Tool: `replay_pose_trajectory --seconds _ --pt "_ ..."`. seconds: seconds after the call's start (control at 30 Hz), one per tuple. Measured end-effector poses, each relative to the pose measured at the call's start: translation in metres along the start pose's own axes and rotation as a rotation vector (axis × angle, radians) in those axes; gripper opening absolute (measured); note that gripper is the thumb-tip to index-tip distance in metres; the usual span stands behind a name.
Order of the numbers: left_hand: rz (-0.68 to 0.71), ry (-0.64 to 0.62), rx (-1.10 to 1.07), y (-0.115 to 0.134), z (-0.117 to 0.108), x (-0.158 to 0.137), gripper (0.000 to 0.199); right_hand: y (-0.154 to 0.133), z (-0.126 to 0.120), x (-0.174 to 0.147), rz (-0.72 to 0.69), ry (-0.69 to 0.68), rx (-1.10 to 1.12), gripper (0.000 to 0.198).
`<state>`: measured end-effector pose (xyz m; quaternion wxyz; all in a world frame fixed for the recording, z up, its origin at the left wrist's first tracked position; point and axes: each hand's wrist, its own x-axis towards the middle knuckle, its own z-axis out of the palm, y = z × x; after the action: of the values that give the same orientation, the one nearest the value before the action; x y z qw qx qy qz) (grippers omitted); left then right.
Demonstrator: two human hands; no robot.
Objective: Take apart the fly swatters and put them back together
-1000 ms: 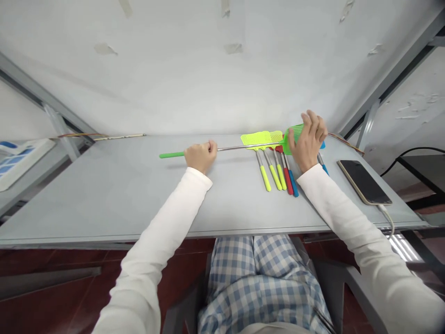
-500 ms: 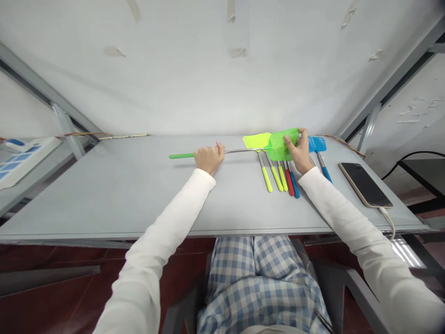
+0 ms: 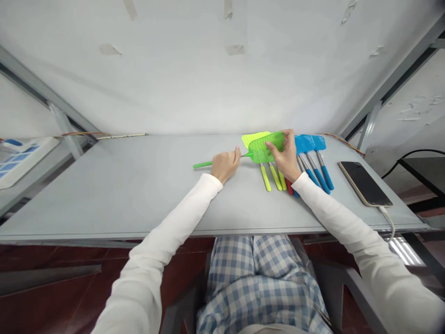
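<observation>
A green fly swatter (image 3: 267, 147) with a metal shaft is held crosswise over the table in both hands. My left hand (image 3: 225, 164) is wrapped around its shaft next to the green handle (image 3: 202, 164). My right hand (image 3: 285, 155) pinches the mesh head at its right end, thumb on the face. Only a short bit of shaft shows between left hand and head. Behind and below lie several yellow-green fly swatters (image 3: 265, 178), their heads partly covered. A red handle (image 3: 289, 186) shows below my right wrist, beside a mostly hidden blue one.
Several blue fly swatters (image 3: 318, 167) lie to the right of my right hand. Farther right rests a phone (image 3: 365, 183) with a white cable plugged in. A white wall (image 3: 174, 69) rises behind the grey table (image 3: 121, 195). A white power strip (image 3: 28, 160) is at far left.
My hands have come closer together, the left moving right and the right moving left. The green swatter's visible shaft has shortened, and more blue swatters are uncovered.
</observation>
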<state>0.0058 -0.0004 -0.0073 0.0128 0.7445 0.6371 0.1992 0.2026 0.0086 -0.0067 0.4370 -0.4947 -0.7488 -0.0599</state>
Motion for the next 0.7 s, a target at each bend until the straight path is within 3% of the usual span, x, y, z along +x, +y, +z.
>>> replay_pose_trajectory --seconds 0.13,0.27,0.37,0.57,0.7 --pt "0.299 -0.096 -0.033 -0.012 -0.007 0.004 0.046 0.018 0.0 0.007 0.151 0.104 0.087 0.052" --pt "0.379 -0.172 0.02 -0.019 -0.008 0.002 0.039 0.032 -0.006 0.008 0.155 0.145 0.013 0.053" --pt "0.366 -0.135 0.091 -0.02 -0.006 0.0 0.039 0.026 -0.009 0.002 0.044 0.139 -0.158 0.046" --pt "0.345 -0.051 0.104 -0.017 0.0 -0.002 0.042 -0.002 0.002 -0.009 -0.417 -0.298 -0.324 0.037" --pt "0.365 -0.049 0.122 -0.017 0.004 -0.004 0.045 0.004 0.007 -0.008 -0.474 -0.293 -0.403 0.03"
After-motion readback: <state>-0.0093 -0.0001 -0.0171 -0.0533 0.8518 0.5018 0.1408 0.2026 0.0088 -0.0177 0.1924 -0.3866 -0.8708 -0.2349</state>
